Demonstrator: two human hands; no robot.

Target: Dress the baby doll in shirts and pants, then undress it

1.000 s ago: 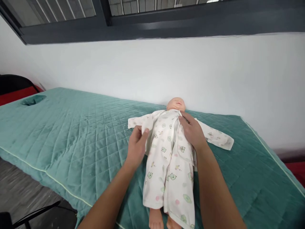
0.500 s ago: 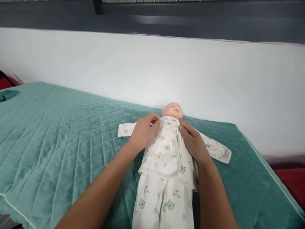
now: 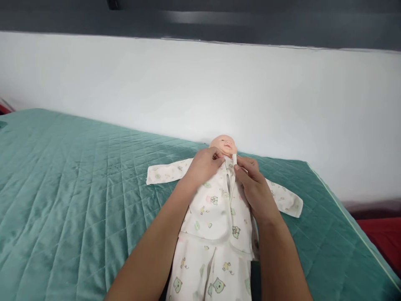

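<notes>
A baby doll (image 3: 223, 143) lies face up, its head near the wall, dressed in a white printed top (image 3: 208, 211) and matching trousers (image 3: 200, 267). The top's sleeves spread out to both sides. At the collar, my left hand (image 3: 206, 166) pinches the fabric on the left side of the neck. My right hand (image 3: 253, 182) grips the opposite collar edge between thumb and fingers, and a small white flap stands up there. Below the neck, a narrow gap shows between the two front edges.
A green quilted cover (image 3: 87, 188) lies under the doll. Behind it rises a white wall (image 3: 156, 88) with a dark beam (image 3: 219, 25) above. Something red (image 3: 382, 240) shows beyond the cover's right edge.
My left hand has moved right to the collar, closer to my right hand. The right collar edge is now lifted in my right hand's fingers. The view has shifted slightly.
</notes>
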